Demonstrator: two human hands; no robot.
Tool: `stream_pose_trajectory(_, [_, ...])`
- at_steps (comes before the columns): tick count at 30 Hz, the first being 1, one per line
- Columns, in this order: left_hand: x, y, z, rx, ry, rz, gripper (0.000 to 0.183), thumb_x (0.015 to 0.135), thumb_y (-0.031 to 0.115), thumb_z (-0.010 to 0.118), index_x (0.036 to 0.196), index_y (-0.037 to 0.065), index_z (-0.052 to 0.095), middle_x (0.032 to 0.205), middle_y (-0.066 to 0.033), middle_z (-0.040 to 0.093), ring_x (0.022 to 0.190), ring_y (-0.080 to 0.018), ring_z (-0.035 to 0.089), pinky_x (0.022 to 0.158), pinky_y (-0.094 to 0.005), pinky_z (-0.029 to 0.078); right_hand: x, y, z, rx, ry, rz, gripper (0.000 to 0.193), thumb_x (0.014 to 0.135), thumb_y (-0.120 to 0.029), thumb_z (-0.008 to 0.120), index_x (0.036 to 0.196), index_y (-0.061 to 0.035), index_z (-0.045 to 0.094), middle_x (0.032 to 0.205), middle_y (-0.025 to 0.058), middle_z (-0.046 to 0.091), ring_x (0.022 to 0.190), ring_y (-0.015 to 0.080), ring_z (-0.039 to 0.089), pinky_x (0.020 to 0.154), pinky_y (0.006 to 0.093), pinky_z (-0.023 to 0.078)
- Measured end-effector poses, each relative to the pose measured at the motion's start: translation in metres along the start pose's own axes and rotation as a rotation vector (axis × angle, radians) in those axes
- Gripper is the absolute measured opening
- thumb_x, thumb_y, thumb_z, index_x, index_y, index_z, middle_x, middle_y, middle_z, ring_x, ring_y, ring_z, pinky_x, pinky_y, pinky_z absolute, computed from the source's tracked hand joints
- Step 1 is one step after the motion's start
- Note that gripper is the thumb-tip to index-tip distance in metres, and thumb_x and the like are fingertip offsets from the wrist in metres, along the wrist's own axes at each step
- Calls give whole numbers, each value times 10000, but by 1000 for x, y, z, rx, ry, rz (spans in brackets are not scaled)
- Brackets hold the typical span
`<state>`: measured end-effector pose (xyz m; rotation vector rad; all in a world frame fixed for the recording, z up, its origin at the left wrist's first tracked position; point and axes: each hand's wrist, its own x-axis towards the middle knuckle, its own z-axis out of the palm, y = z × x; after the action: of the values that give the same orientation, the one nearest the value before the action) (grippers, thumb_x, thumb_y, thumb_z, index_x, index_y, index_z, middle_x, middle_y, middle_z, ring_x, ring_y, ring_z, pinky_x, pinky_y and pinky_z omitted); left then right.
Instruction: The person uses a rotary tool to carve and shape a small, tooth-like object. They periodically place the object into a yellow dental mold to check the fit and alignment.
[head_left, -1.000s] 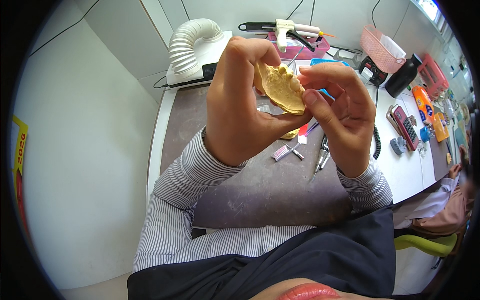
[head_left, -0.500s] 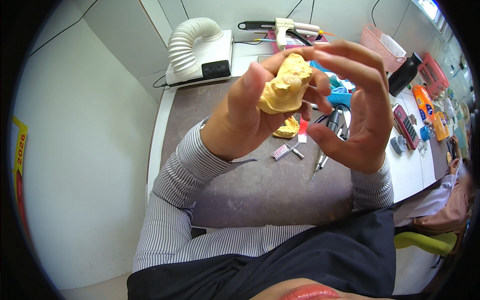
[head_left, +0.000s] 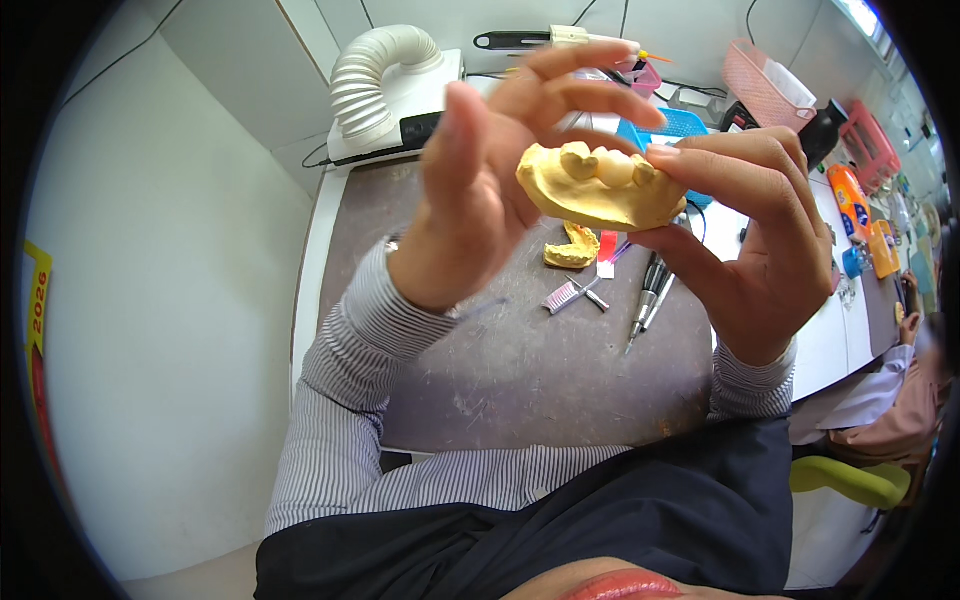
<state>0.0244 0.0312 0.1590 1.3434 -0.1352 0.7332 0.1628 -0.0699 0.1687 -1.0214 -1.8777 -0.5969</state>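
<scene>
A yellow dental cast (head_left: 600,197) with whitish teeth along its upper edge is raised above the bench. My right hand (head_left: 765,235) pinches its right end between thumb and fingers. My left hand (head_left: 485,170) is spread behind and left of the cast, somewhat blurred, its thumb pointing up. Below on the bench lies a second, smaller yellow cast (head_left: 572,247), curved in shape. Near it are a small pink-and-white block (head_left: 562,297), a short metal piece (head_left: 592,294) and a red-and-white strip (head_left: 606,254). A slim handpiece (head_left: 648,298) rests to their right.
A white suction unit with a ribbed hose (head_left: 372,75) stands at the back left. Behind my hands are a blue basket (head_left: 682,122) and a pink basket (head_left: 752,82). A dark bottle (head_left: 822,130) and an orange package (head_left: 849,203) stand right. Another person (head_left: 880,405) sits at far right.
The cast has passed from my left hand to my right and turned so its row of teeth shows. My left fingers have spread away from it.
</scene>
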Motion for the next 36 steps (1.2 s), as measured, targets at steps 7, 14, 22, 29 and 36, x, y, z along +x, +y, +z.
stream_pose_trajectory(7, [-24,7,-37,551,-280,174,713,517,36,791,1105,-78,404,910,-140,558,832,-190,588,727,-283,486,-27,-8,3,264,-178,189,366,650,-138,715,932,33,557,814,135,566,637,135,520,521,218,411])
stream_pose_trajectory(14, [-32,-3,-42,593,-388,16,612,554,-17,753,1072,-89,435,995,-173,542,841,-207,595,737,-290,499,-68,-1,13,293,-236,181,362,708,-135,665,974,57,513,829,160,547,698,181,532,595,250,432])
stream_pose_trajectory(22, [-35,-44,-49,567,-353,-134,513,522,30,777,970,-51,542,907,-132,576,803,-182,554,712,-266,453,-109,12,24,377,-276,263,391,695,-116,677,1002,53,503,855,160,530,707,200,552,586,255,447])
stream_pose_trajectory(29, [-34,-62,-63,567,-332,-161,450,505,60,783,902,-26,589,824,-95,576,751,-166,545,674,-243,427,-113,21,34,418,-350,304,400,701,-97,674,1024,44,485,874,158,519,666,200,563,539,256,440])
stream_pose_trajectory(36, [-31,-62,-69,621,-403,-128,405,514,77,782,875,-7,619,829,-97,584,751,-158,552,664,-225,422,-117,24,41,436,-336,298,404,703,-84,668,1032,51,478,878,165,514,680,207,553,560,274,443])
